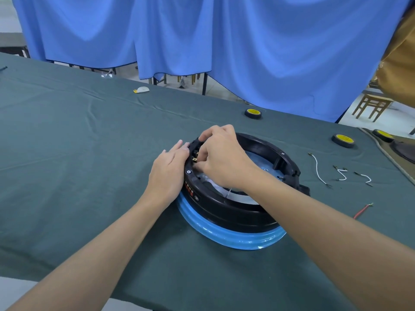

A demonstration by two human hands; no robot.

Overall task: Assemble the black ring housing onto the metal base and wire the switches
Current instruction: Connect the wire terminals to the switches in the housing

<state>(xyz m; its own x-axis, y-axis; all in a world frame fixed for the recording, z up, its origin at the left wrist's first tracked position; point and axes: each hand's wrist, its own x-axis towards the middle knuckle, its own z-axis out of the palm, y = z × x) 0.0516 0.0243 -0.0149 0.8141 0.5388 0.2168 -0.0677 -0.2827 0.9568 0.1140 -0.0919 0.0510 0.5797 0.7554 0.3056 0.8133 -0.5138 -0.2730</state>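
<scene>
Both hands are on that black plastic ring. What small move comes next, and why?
Likely seat the white wire onto the brass switch terminals: the right hand curls its fingers at them inside the black plastic ring housing, the wire trails beneath its wrist, and the left hand presses flat on the outer wall, bracing it.

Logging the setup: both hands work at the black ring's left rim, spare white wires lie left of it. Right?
No: the head view shows the white wires right of the black ring; left hand and right hand are at its left rim.
</scene>
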